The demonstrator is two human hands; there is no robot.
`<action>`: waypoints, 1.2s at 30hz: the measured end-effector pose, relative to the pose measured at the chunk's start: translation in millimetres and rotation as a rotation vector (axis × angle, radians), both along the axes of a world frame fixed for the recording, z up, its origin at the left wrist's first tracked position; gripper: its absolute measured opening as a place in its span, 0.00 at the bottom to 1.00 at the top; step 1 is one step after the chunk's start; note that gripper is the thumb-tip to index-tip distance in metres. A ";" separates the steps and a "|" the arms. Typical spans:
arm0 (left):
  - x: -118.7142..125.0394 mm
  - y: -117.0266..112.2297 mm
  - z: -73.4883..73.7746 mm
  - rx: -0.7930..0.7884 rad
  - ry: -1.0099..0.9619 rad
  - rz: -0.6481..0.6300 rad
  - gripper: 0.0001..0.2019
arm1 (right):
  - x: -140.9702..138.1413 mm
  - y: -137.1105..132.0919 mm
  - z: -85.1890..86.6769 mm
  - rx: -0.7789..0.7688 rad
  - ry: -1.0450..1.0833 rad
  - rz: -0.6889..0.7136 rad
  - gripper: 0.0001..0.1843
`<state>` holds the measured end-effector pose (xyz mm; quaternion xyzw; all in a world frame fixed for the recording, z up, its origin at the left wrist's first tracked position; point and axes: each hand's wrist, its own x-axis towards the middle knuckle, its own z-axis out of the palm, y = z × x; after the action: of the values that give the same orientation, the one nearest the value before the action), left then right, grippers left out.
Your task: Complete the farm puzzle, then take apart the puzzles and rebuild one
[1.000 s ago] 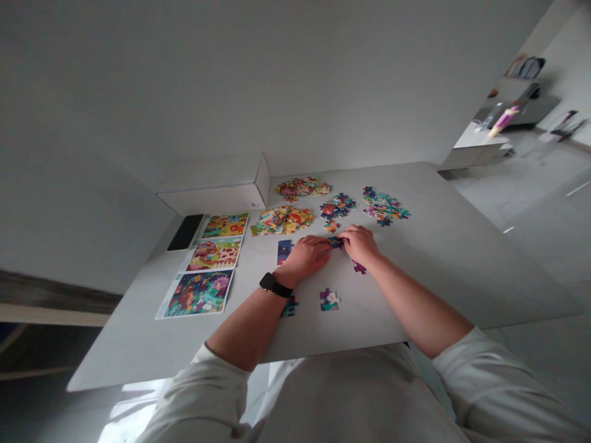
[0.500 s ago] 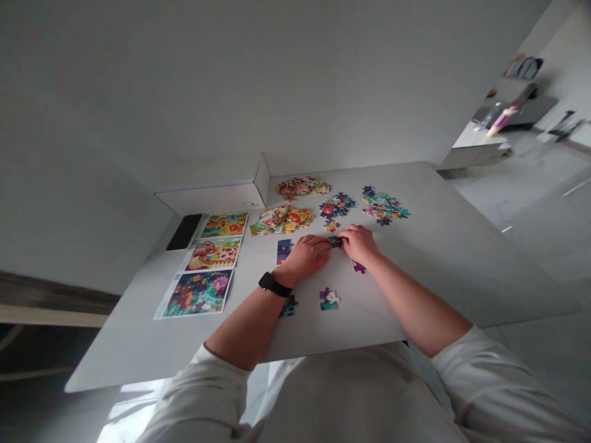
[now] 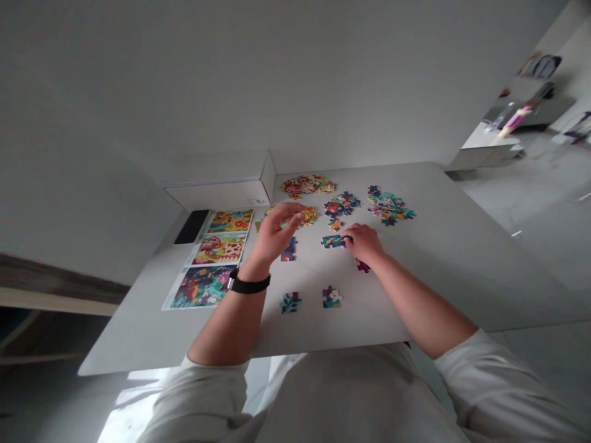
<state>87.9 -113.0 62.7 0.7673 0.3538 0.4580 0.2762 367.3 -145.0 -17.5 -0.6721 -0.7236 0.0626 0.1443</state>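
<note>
My left hand [image 3: 274, 237], with a black watch [image 3: 247, 284] on the wrist, hovers above the white table [image 3: 438, 258] with fingers stretched toward a yellow-orange pile of puzzle pieces [image 3: 306, 215]; it holds nothing. My right hand [image 3: 365, 243] rests on the table, its fingertips gripping the edge of a small joined blue puzzle section [image 3: 333, 241]. A dark blue piece [image 3: 289, 250] lies just under my left hand. A purple piece [image 3: 362, 266] lies beside my right wrist.
Three more piles of pieces lie further back: red-yellow [image 3: 306, 184], blue-red [image 3: 341, 205], teal-purple [image 3: 390, 207]. Loose pieces [image 3: 290, 302] [image 3: 332, 297] lie near the front edge. Three reference pictures [image 3: 217, 248], a black phone [image 3: 191, 226] and a white box [image 3: 221, 184] are at left.
My left hand has lifted off the joined section and moved up and left toward the yellow-orange pile. My right hand stays on the section. The view shifted slightly.
</note>
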 end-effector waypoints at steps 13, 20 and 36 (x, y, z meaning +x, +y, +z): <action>-62.6 13.2 -83.8 0.082 0.611 0.074 0.14 | 19.5 3.0 10.3 0.051 0.025 0.077 0.15; -66.1 17.5 -90.0 0.094 0.614 0.036 0.13 | 34.1 5.1 8.3 -0.014 0.006 0.092 0.15; -64.5 12.1 -77.2 0.118 0.581 0.024 0.13 | 25.6 -0.2 21.3 -0.099 -0.034 0.070 0.15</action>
<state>23.4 -100.8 -14.5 0.8769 0.3996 0.2422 0.1128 392.9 -145.2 3.8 -0.6535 -0.7451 0.0919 0.0963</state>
